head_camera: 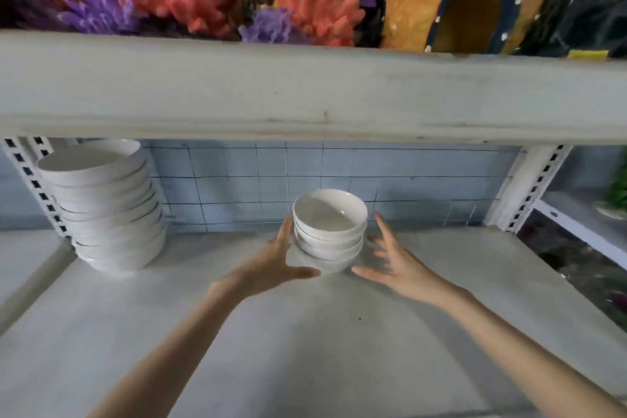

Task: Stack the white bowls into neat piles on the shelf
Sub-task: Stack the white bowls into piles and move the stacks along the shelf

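Where the fingers point(286, 231) of the left hand point(278, 258) lie straight and together against the side of the small pile of white bowls point(330, 231), the thumb reaches along its foot, likely to square the pile up. Opposite, the fingers point(382, 226) of the right hand point(397, 265) are spread and just clear of the bowls, blurred, seemingly ready to steady the far side. This pile stands mid-shelf on the grey shelf board point(305, 332), near the tiled back wall point(237, 180). Well to its left, a taller pile of white bowls point(105, 207), somewhat uneven, sits by the slotted upright point(34, 180). Coral ornaments point(190, 0) crowd the shelf above.
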Demonstrator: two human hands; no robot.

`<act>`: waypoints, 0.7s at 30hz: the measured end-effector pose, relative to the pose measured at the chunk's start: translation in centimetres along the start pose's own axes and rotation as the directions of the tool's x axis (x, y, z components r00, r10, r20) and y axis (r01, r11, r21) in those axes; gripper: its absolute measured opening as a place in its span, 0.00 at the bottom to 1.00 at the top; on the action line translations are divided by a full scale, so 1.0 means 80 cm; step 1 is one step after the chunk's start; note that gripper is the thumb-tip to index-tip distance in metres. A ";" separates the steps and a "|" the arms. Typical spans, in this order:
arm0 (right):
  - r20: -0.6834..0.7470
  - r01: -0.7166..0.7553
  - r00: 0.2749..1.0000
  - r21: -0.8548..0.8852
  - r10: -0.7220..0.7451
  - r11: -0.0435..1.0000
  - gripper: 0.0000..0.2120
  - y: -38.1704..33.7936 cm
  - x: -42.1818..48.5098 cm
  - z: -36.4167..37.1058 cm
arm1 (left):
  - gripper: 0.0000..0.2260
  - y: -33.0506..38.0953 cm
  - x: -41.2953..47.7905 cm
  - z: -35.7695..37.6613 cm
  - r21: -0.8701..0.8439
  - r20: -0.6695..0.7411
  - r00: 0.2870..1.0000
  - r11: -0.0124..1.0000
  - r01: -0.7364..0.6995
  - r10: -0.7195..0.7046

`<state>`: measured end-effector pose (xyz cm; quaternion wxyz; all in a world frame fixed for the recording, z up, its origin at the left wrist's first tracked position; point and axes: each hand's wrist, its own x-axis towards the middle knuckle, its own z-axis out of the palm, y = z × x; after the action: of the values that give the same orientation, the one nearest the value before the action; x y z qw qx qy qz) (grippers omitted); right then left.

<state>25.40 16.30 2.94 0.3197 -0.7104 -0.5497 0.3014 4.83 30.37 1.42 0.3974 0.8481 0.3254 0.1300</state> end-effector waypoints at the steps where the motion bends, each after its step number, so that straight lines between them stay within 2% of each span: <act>1: 0.023 0.038 0.999 0.046 -0.039 0.998 0.53 0.002 0.008 0.002 | 0.51 0.001 0.003 0.002 -0.060 -0.005 1.000 0.998 -0.007 0.007; 4: 0.050 0.118 0.991 0.120 -0.125 0.986 0.57 0.015 0.030 0.007 | 0.50 -0.001 0.015 0.007 -0.201 -0.008 0.999 0.979 -0.034 0.033; 6: 0.057 0.142 0.987 0.137 -0.151 0.980 0.58 0.019 0.039 0.010 | 0.53 -0.008 0.023 0.010 -0.246 -0.017 0.999 0.969 -0.033 0.030; 10: 0.054 0.139 0.987 0.164 -0.150 0.977 0.62 0.019 0.054 0.017 | 0.58 -0.016 0.037 0.014 -0.288 -0.022 0.999 0.957 -0.032 0.027; 21: -0.057 0.166 0.986 0.238 -0.157 0.957 0.61 0.028 0.069 0.022 | 0.53 -0.010 0.041 0.015 -0.398 -0.090 0.994 0.913 -0.089 0.057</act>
<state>26.55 21.43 -0.31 0.4377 -0.6244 -0.5591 0.3255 7.51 32.20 -0.11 0.5450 0.7546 0.2747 0.2411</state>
